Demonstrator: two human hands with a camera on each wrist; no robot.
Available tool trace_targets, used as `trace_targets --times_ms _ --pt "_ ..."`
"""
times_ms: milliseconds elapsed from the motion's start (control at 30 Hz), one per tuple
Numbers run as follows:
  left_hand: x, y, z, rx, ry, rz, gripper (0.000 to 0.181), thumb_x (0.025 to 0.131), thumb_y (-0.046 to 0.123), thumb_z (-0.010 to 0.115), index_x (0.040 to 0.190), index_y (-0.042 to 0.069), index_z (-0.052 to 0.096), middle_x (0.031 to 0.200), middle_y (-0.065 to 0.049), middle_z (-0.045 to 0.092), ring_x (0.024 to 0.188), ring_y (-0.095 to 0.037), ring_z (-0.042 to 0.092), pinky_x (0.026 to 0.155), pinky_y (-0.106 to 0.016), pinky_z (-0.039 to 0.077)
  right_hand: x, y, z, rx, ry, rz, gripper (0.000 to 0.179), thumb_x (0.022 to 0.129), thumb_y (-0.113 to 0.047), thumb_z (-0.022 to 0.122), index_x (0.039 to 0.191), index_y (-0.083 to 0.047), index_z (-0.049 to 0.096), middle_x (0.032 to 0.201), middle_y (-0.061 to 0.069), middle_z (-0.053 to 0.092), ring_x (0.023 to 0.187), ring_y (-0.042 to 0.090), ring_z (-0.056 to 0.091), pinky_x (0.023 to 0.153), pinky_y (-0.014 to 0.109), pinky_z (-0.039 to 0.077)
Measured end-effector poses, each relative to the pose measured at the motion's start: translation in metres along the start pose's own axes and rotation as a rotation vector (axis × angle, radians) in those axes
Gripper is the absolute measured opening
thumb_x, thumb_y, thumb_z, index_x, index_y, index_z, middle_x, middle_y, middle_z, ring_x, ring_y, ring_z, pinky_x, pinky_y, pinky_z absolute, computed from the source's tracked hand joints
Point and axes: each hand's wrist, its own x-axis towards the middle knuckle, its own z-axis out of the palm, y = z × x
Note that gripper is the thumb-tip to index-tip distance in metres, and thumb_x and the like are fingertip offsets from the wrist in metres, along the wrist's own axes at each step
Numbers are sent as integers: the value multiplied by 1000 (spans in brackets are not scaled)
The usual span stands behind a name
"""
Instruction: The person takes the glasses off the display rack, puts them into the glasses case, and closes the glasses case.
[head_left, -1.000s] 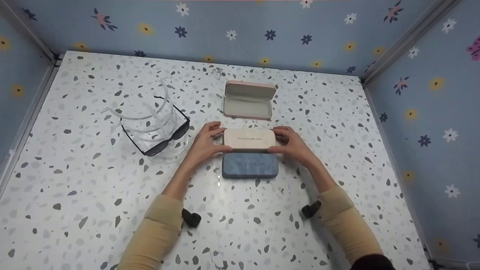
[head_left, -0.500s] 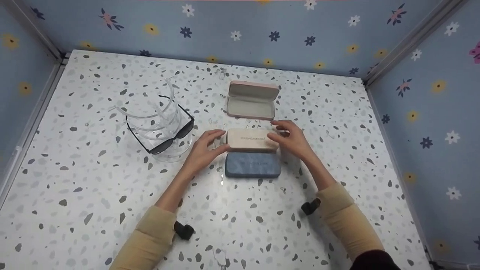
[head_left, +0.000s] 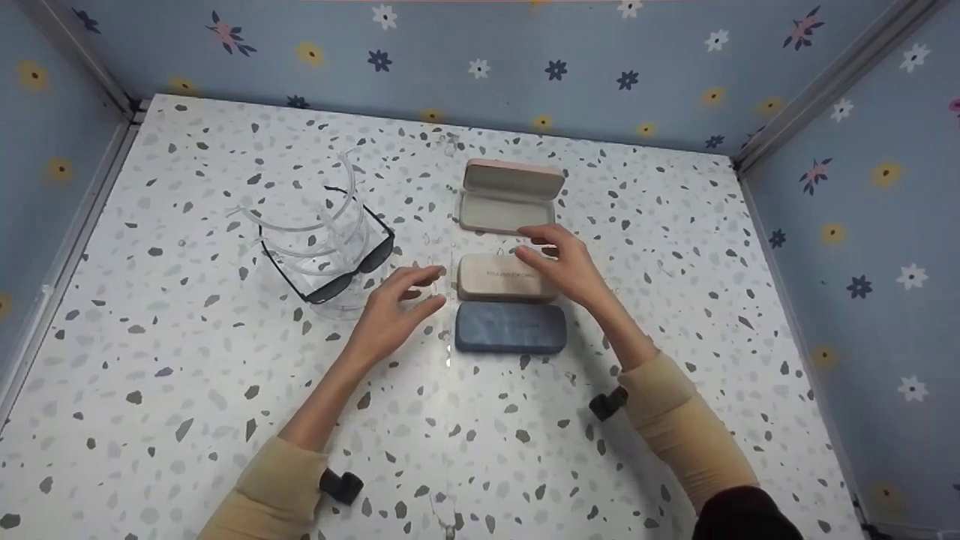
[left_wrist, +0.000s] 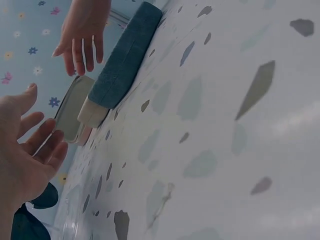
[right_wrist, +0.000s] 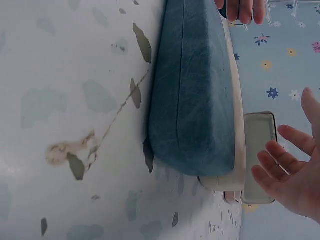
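Observation:
In the head view a cream glasses case (head_left: pixel 487 277) lies closed directly behind a closed blue glasses case (head_left: pixel 510 328). Behind both, a pink glasses case (head_left: pixel 507 212) stands open, its grey inside showing. My left hand (head_left: pixel 391 315) is left of the cream case, thumb and fingers apart, holding nothing. My right hand (head_left: pixel 564 264) hovers over the cream case's right end and hides part of it, its fingertips near the pink case's front edge. Both wrist views show relaxed, spread fingers with nothing in them. Black sunglasses (head_left: pixel 351 276) rest on a clear plastic stand (head_left: pixel 330 238) at the left.
The white speckled tabletop (head_left: pixel 225 375) carries everything. Blue flowered panels (head_left: pixel 480 45) enclose it at the back and both sides, with metal posts at the corners. The sunglasses and clear stand sit just beyond my left hand.
Both hands have come off the ends of the cream case. The left hand drew back leftward; the right rose and moved inward over the case. The cases stay in place while the view shifts slightly.

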Motion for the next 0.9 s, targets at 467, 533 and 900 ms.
trace_targets --times_ms 467,533,900 --pt "-29 12 -39 -4 131 35 36 96 17 75 131 12 70 124 -9 70 114 -15 65 101 -31 56 18 -30 26 7 -116 -38 45 101 -24 67 139 -2 61 141 19 62 131 38 60 110 47 52" --pt "-32 11 -44 0 163 42 34 95 16 75 129 11 71 119 -8 71 110 -12 66 98 -26 57 21 -34 30 7 -128 -46 45 102 -25 66 140 -2 61 141 18 62 130 38 60 110 47 53" --pt "-46 5 -69 22 322 46 26 95 15 74 121 11 76 105 -6 74 96 -2 67 86 -14 55 35 -53 53 -6 -201 -50 47 103 -33 63 143 -6 60 141 15 63 128 26 62 110 39 53"
